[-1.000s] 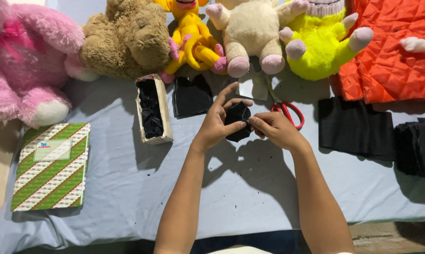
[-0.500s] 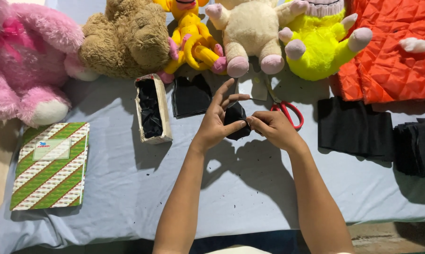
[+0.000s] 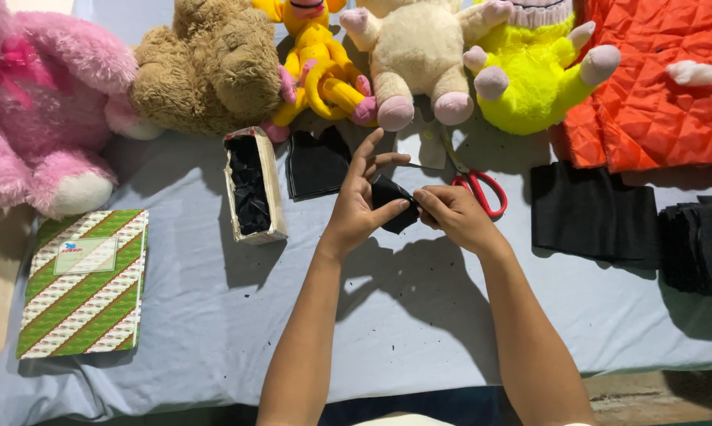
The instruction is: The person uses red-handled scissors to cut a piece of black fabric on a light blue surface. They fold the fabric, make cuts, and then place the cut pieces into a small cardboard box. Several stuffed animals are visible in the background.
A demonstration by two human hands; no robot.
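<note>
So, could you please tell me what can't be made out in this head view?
- Small black fabric piece: its shape is unclear, since the left hand and right hand cover parts of it.
- Scissors: the red handles show; the blades are partly hidden behind the hands.
- Narrow box: its dark contents are too dim to identify.
- Orange quilted fabric: cut off by the top and right edges.
- Pink plush toy: cut off at the left edge.

Near edge: the grey-blue table cloth (image 3: 419,331) lies bare between and beside the two forearms, open for passing.
Left: a green striped book (image 3: 84,282) lies flat, well apart from the narrow box of black scraps (image 3: 252,186).
Far edge: a row of plush toys (image 3: 214,67) blocks the way.
Right: red-handled scissors (image 3: 474,183), then black fabric pieces (image 3: 592,211), crowd the cloth.
</note>
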